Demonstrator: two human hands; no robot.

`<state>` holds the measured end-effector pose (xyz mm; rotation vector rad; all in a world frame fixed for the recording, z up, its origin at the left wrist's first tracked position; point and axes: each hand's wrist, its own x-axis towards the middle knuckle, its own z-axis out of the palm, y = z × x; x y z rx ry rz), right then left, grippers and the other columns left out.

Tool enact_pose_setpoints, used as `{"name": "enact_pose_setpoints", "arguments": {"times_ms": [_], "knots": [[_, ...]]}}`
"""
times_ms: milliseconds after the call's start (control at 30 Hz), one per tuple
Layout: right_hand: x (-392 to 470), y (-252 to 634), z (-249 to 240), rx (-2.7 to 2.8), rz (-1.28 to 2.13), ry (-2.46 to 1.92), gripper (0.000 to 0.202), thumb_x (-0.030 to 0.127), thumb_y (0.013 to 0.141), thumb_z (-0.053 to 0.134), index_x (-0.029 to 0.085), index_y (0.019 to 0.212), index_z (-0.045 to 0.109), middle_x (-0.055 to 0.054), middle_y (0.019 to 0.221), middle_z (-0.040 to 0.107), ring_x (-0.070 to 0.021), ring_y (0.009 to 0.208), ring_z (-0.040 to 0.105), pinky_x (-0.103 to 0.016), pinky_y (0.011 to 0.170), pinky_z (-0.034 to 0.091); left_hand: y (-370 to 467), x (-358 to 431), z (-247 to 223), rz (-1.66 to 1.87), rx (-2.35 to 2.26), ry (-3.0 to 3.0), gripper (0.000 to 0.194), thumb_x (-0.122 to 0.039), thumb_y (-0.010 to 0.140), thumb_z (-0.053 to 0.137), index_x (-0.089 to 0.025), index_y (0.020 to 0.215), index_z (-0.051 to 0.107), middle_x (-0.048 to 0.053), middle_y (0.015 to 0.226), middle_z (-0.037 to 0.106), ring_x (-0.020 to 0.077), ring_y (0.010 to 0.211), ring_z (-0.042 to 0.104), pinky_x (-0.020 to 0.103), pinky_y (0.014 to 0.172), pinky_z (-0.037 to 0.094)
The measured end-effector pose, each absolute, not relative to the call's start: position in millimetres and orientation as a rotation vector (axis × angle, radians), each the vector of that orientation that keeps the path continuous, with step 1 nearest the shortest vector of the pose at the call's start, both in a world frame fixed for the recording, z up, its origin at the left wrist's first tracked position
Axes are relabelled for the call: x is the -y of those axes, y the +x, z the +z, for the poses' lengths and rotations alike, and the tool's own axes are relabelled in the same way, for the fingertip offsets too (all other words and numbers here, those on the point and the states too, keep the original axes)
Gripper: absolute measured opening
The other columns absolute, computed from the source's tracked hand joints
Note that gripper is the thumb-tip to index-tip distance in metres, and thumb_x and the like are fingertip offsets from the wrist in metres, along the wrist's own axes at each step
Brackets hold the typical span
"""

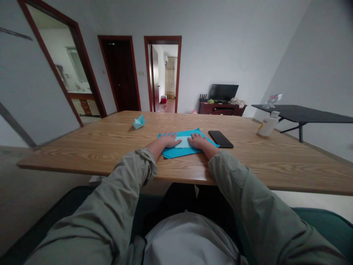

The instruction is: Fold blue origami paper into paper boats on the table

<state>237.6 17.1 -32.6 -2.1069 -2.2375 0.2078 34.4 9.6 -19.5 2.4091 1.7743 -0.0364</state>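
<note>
A light blue piece of paper (182,142) lies on darker blue paper (179,151) on the wooden table, in the middle of the head view. My left hand (167,140) rests flat at the left side of the light piece, fingers spread. On its right side lies my right hand (199,141), palm down with the fingers apart. Both hands press on the papers and neither grips anything. A folded light blue paper shape (139,122) stands farther back on the left.
Just right of the papers lies a black phone (220,139). A whitish bottle (268,124) stands farther right on the wooden table (91,147). Beyond the table are a black folding table (306,112) and a television (224,92) on a cabinet.
</note>
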Motion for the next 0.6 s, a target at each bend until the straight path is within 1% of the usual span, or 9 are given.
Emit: {"name": "enact_pose_setpoints", "arguments": {"times_ms": [67, 133, 200, 267, 367, 467, 533, 600], "knots": [[-16.9, 240.9, -33.7, 2.205, 0.159, -2.103, 0.073, 0.054, 0.095, 0.022, 0.01, 0.153, 0.021, -0.015, 0.159, 0.016, -0.0337, 0.146, 0.013, -0.055, 0.115, 0.01, 27.5, -16.3, -22.0, -0.027, -1.819, 2.379, 0.09, -0.077, 0.082, 0.015, -0.025, 0.155, 0.014, 0.006, 0.161, 0.01, 0.0359, 0.147, 0.009, 0.062, 0.114, 0.01], [-15.4, 244.0, -33.1, 2.123, 0.104, -2.114, 0.074, 0.051, 0.094, 0.027, 0.003, 0.15, 0.026, -0.022, 0.155, 0.025, -0.0343, 0.143, 0.023, -0.05, 0.114, 0.019, 21.3, -21.6, -24.3, 0.008, -1.859, 2.343, 0.088, -0.075, 0.083, 0.015, -0.023, 0.155, 0.015, 0.008, 0.161, 0.01, 0.036, 0.147, 0.009, 0.062, 0.114, 0.01], [-12.6, 246.9, -30.0, 2.022, 0.092, -2.141, 0.073, 0.05, 0.092, 0.032, -0.001, 0.143, 0.037, -0.027, 0.146, 0.039, -0.0358, 0.134, 0.039, -0.046, 0.108, 0.03, 16.0, -25.3, -26.0, 0.046, -1.878, 2.309, 0.086, -0.073, 0.085, 0.016, -0.022, 0.154, 0.016, 0.01, 0.161, 0.01, 0.0365, 0.147, 0.008, 0.063, 0.113, 0.009], [-8.8, 249.0, -24.8, 1.97, 0.111, -2.144, 0.068, 0.051, 0.091, 0.034, 0.0, 0.133, 0.051, -0.029, 0.134, 0.052, -0.0355, 0.123, 0.052, -0.043, 0.102, 0.037, 11.5, -27.9, -27.0, 0.09, -1.893, 2.286, 0.085, -0.073, 0.085, 0.018, -0.024, 0.154, 0.018, 0.01, 0.161, 0.011, 0.038, 0.146, 0.008, 0.065, 0.112, 0.008], [-3.1, 248.4, -16.3, 1.959, 0.13, -2.063, 0.058, 0.051, 0.09, 0.039, 0.006, 0.118, 0.063, -0.026, 0.121, 0.062, -0.0326, 0.112, 0.06, -0.04, 0.096, 0.041, 5.2, -30.1, -27.2, 0.159, -1.952, 2.243, 0.081, -0.072, 0.085, 0.02, -0.029, 0.152, 0.023, 0.009, 0.161, 0.014, 0.0399, 0.145, 0.011, 0.066, 0.111, 0.008], [-0.5, 242.5, -10.7, 1.934, 0.169, -1.911, 0.05, 0.05, 0.088, 0.045, 0.01, 0.107, 0.067, -0.02, 0.11, 0.068, -0.0294, 0.102, 0.064, -0.036, 0.089, 0.045, 0.1, -29.6, -26.2, 0.218, -2.025, 2.184, 0.077, -0.072, 0.085, 0.021, -0.032, 0.15, 0.028, 0.009, 0.16, 0.017, 0.04, 0.145, 0.014, 0.065, 0.111, 0.009], [-1.9, 237.5, -8.9, 1.911, 0.229, -1.756, 0.047, 0.049, 0.089, 0.043, 0.012, 0.104, 0.068, -0.016, 0.107, 0.07, -0.0271, 0.099, 0.064, -0.034, 0.087, 0.046, -2.0, -27.9, -25.4, 0.246, -2.038, 2.171, 0.076, -0.072, 0.085, 0.023, -0.033, 0.149, 0.032, 0.009, 0.159, 0.02, 0.0398, 0.145, 0.015, 0.065, 0.11, 0.01], [-5.3, 233.3, -8.2, 1.898, 0.308, -1.56, 0.045, 0.045, 0.092, 0.037, 0.016, 0.105, 0.068, -0.012, 0.108, 0.07, -0.0246, 0.1, 0.064, -0.033, 0.088, 0.047, -3.2, -26.1, -24.2, 0.263, -2.03, 2.18, 0.075, -0.072, 0.085, 0.024, -0.033, 0.148, 0.035, 0.01, 0.159, 0.022, 0.0403, 0.144, 0.017, 0.066, 0.11, 0.011]]}}
